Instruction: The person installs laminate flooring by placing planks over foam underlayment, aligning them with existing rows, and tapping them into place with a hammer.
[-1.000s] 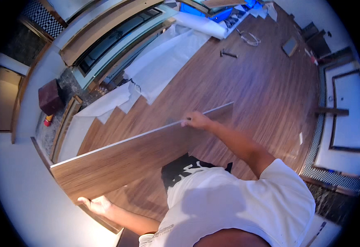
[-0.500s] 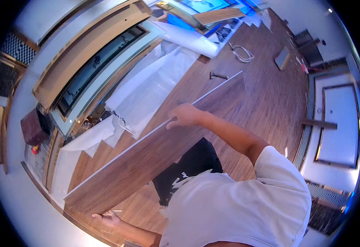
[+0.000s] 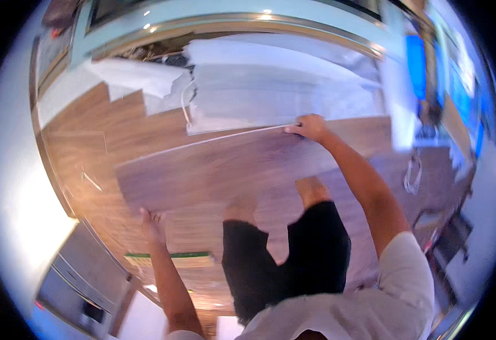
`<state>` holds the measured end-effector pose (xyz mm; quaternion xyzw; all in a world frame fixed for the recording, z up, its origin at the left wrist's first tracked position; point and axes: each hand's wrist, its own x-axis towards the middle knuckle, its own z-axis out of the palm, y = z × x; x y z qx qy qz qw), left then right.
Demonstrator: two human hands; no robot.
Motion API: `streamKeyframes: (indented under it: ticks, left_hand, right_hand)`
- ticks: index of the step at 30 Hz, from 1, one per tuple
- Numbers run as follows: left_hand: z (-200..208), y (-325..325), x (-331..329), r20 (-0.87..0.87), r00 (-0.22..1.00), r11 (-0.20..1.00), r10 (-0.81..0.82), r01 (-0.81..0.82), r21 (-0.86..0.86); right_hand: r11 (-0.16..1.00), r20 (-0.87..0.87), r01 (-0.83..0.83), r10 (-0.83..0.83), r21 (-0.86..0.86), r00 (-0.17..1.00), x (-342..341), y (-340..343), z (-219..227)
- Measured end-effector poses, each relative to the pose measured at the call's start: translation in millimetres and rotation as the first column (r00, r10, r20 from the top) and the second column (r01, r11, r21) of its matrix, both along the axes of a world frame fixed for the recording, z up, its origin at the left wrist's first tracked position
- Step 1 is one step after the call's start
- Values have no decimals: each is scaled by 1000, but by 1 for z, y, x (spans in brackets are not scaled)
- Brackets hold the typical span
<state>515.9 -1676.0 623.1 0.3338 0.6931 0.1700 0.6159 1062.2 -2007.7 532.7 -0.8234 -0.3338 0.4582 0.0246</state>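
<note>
A long brown wood-look floor plank (image 3: 202, 175) with a pale far edge lies across in front of me, tilted and held just over the floor. My right hand (image 3: 311, 128) grips its far edge right of the middle, thumb on the near face and fingers over the edge. At the near left corner my left hand (image 3: 153, 225) holds the plank's near edge, its fingers smeared by motion. White underlay sheeting (image 3: 282, 85) spreads beyond the plank. My bare knees and black shorts (image 3: 253, 266) are just below it.
Laid brown flooring (image 3: 72, 124) ends in a stepped edge by the sheeting. A white cable (image 3: 187, 105) sticks up there. Near my left forearm lies a pale strip with a green edge (image 3: 168, 259). A coiled white cable (image 3: 412, 174) lies right; a wall (image 3: 15, 187) borders the left.
My view has swung round, so the plank now runs more level across it. Both hands stay on the plank, and my legs have come into view.
</note>
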Motion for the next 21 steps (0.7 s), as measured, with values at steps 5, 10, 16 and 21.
streamKeyframes:
  ticks: [5, 10, 16, 21]
  left_hand:
    - [-202, -22, 49, 173, 985, 1000, -12, 14, -11]
    - [-390, -53, 88, 243, 970, 1000, 24, -19, -25]
    - [-476, -80, 147, 211, 977, 991, -25, 52, -120]
    - [-546, -72, 159, 249, 959, 990, -137, 121, 78]
  right_hand:
    - [999, 109, -48, 45, 22, 993, 32, 6, -177]
    - [997, 230, -34, 16, 75, 973, 90, -34, -329]
    - [988, 346, 71, -116, 139, 931, 134, -90, -371]
    - [991, 399, -14, -41, 134, 916, 151, -92, -392]
